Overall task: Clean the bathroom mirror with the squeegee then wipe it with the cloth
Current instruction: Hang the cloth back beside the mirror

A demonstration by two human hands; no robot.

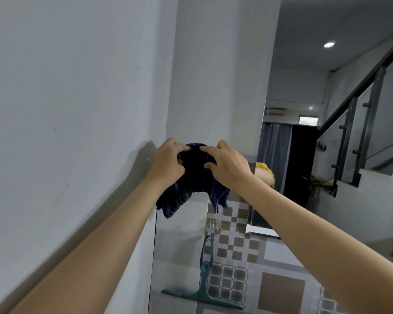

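Observation:
The mirror [213, 75] is fixed to the wall and I see it at a steep angle; its left edge runs down the middle of the view. A dark blue cloth [192, 189] with thin pale stripes is bunched in front of the glass. My left hand [168, 164] grips its left side and my right hand [227, 166] grips its right side, fingers dug into the fabric. The loose ends hang below my hands. A green squeegee [204, 288] shows low in the mirror, hanging by its handle from a hook [211, 227] on a tiled wall.
A plain grey wall [66, 109] fills the left. The glass reflects brown checkered tiles [234, 241], a staircase with a metal and glass railing [359, 123], a dark curtain [302, 164] and ceiling lights. A yellow sleeve [267, 168] of my reflection shows beside my right wrist.

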